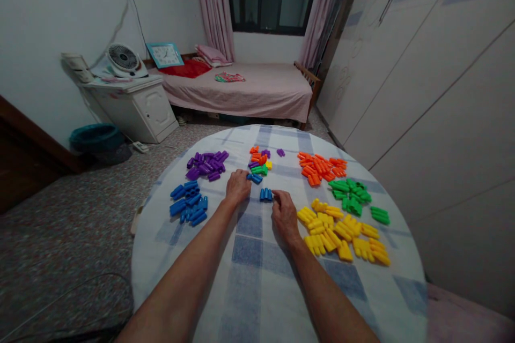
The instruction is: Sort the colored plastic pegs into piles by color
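My left hand (238, 186) is closed, its fingertips at the left end of a small blue ribbed plastic building piece (256, 178). Closer to me, my right hand (285, 213) has bent fingers at the right edge of another blue ribbed piece (265, 194), which lies on the table. The thumbs are partly hidden. Just beyond both hands is a mixed cluster of pieces: green ones (259, 170), a yellow one (269, 164), and orange ones (259, 158), with purple among them. A separate purple piece (280, 153) lies to its right.
Sorted piles ring the round table (249, 289): purple (207, 165) and blue (188, 203) at left, orange (319, 167), green (351, 195) and yellow (340, 229) at right. Beyond stand a bed (249, 88), a white cabinet (148, 110) with a fan (124, 59), and a bin (96, 136).
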Motion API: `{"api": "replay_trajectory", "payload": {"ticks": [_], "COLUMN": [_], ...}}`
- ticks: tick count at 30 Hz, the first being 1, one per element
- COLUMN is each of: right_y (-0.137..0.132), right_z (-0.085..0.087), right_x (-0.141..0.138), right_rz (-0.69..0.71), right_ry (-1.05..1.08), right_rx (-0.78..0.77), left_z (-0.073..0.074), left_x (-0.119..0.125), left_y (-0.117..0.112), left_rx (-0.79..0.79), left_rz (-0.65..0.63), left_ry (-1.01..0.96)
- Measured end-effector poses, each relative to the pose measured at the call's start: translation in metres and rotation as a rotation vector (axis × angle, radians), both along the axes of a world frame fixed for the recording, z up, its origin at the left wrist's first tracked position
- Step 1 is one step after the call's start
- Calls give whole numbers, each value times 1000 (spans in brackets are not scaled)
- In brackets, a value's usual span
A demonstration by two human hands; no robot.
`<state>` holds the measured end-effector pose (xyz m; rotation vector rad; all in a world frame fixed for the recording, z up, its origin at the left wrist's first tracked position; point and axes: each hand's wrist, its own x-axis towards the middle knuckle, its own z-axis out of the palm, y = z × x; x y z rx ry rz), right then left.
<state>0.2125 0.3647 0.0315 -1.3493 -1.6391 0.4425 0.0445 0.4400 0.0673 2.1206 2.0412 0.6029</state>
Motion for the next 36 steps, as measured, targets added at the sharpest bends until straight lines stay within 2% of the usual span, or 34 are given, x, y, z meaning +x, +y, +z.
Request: {"api": "replay_trajectory", "payload": {"ticks": [4,10,14,17,20,23,28,32,36], "right_y": [2,4,5,4,3,3,3,3,3], "right_z": [-2,-3,-3,-1,1,3,4,2,2], "right_x": [0,2,3,3,2,2,1,1,1], "right_rz": [-4,-29,-69,-70,-76,-78,-72,-75,-67], "right_ry": [20,66,105,96,93,101,94,91,85], "right_rx": [4,14,9,2,-3,-2,-20,-12,-3], "left_z": [-2,-12,-12,-8,-4,-2,-2,-2,2], "left_x": [8,25,22,16,9,-4,-41,-68,-68], "left_y": [-14,-18,-16,-15,-22,-41,-82,-103,-109], "left_rx": [70,137,126,101,87,95,99,92,163], "left_rz": [2,-187,-183,-239,-268,-246,-152,-87,-37], "left_ry": [-29,16,30,67,164,267,367,451,419]}}
